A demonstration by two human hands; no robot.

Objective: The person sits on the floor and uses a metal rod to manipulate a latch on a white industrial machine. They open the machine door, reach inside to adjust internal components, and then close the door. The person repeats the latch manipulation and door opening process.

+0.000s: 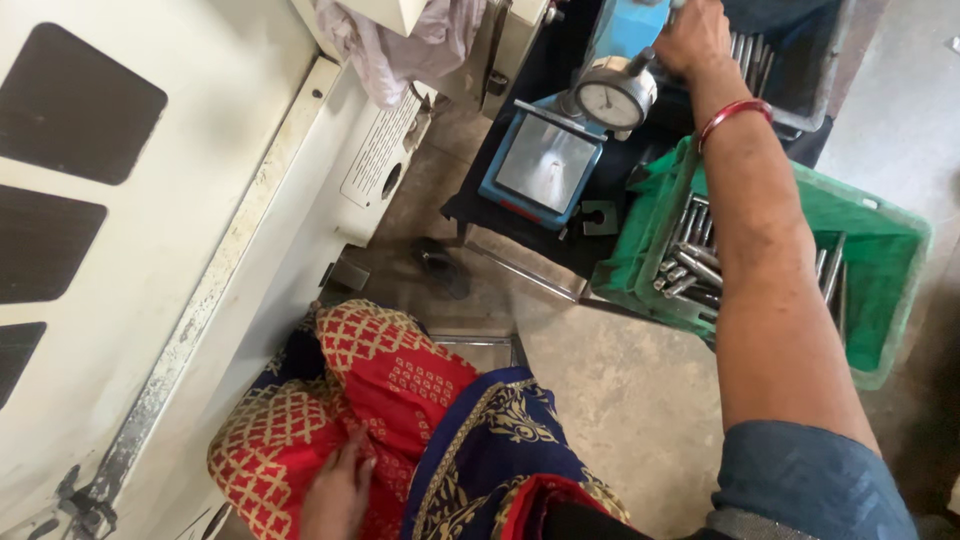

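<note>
My right hand (692,38) is stretched out to the far edge of the dark surface (520,225), fingers wrapped around the top of the blue gauge stand (628,28), just above its round dial (612,97). My left hand (338,492) rests flat and loose on the red patterned cloth (330,410) over my lap. Beside my forearm, a green crate (885,250) holds metal rods (690,265).

So we've got the dial gauge (612,95) sitting on its stand, with the flat plate (548,163) just in front of it, and our right hand (692,38) up on the stand right behind the gauge. Right of that sits a crate (890,300) with metal rods (690,262) in it; another bin (800,70) of rods is behind. Our left hand (338,495) rests on our lap, machine panel (150,200) off to the left.
</note>
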